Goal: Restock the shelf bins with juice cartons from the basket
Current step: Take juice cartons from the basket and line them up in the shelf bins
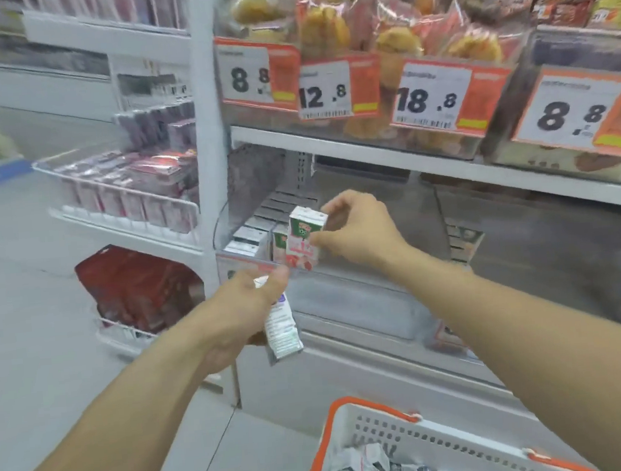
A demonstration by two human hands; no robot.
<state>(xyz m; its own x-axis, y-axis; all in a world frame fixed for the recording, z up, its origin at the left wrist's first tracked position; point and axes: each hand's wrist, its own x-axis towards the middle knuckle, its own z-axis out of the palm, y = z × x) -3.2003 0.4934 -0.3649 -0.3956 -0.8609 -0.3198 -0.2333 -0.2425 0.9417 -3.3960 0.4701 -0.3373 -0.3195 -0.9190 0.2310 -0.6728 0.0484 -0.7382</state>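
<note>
My right hand [353, 228] pinches a small green, white and red juice carton [303, 239] upright over the front of a clear shelf bin [238, 189]. Rows of matching cartons [251, 236] fill the bin's left side. Lower and to the left, my left hand [249, 303] grips a second carton [281, 327], white side showing, tilted downward in front of the shelf edge. The white basket with an orange rim [357, 421] sits at the bottom right, with several cartons [375, 468] lying in it.
Bagged buns [325, 22] fill the shelf above, behind orange price tags [334, 88]. A side rack on the left holds purple packs [131, 190] and red bags [134, 282]. A neighbouring clear bin [461, 238] stands to the right. Grey floor lies to the left.
</note>
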